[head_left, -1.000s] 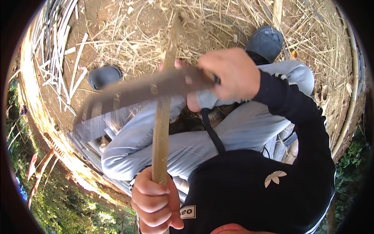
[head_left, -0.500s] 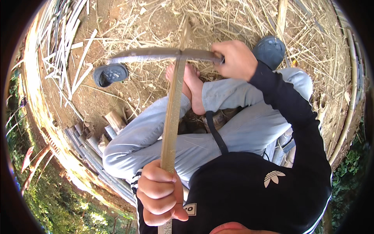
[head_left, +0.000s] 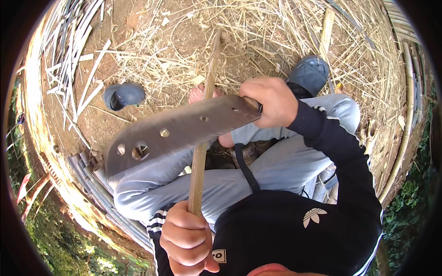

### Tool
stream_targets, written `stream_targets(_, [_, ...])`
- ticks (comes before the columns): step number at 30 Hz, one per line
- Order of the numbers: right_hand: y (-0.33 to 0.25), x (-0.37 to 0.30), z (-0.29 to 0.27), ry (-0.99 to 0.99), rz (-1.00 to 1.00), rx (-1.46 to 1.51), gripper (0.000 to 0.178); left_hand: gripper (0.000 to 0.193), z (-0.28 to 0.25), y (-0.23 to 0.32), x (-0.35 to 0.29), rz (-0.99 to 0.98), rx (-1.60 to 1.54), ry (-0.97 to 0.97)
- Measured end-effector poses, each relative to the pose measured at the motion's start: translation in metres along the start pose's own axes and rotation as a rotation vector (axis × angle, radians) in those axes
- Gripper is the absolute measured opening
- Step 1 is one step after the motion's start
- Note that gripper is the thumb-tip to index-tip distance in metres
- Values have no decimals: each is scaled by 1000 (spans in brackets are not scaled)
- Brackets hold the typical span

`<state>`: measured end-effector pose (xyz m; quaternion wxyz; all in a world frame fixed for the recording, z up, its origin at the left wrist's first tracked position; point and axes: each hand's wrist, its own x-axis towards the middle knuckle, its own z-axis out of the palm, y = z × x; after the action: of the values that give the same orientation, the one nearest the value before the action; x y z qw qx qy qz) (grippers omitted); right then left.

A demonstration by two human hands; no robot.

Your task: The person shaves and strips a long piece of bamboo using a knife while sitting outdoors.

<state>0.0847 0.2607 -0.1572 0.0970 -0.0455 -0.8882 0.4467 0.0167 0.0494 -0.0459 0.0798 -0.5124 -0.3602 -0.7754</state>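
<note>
Across the middle of the stick (head_left: 198, 170) lies the broad knife (head_left: 182, 133), its holed blade reaching out to the left and its handle to the right; from this angle I cannot tell whether blade and wood touch. My left hand (head_left: 186, 239) wraps the near end of the stick, fingers curled right round it, and my right hand (head_left: 271, 101), to the right of the stick, is closed in a fist about the handle. The stick slants up over my jeans (head_left: 152, 191) toward the straw (head_left: 258, 60), where its far tip seems to rest. I judge the cutting to be under way and unfinished: the stick is in one piece, its faces look flat and bare, and neither it nor the knife has been laid aside. The far end looks slimmer than the near one, though the lens may account for some of that. Well to the left of the stick lies a loose heap of pale strips (head_left: 76, 50), which could be finished pieces or waste; I cannot say which. How much cutting is left, nothing around the stick tells me.
</note>
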Motion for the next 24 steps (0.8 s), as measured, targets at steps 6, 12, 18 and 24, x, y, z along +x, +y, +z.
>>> stream_targets(6, [26,26,1,-37,365,-312,17,34,-5,-1,-3,-24,64,50])
stream_targets(12, [30,10,27,110,115,-31,17,31,-6,-5,-10,3,54,48])
stream_targets(18, [19,18,5,-56,276,-287,25,30,-7,0,-4,-19,57,11])
stream_targets(24, [60,23,15,-41,455,-223,28,26,-12,0,-7,-21,-17,-132])
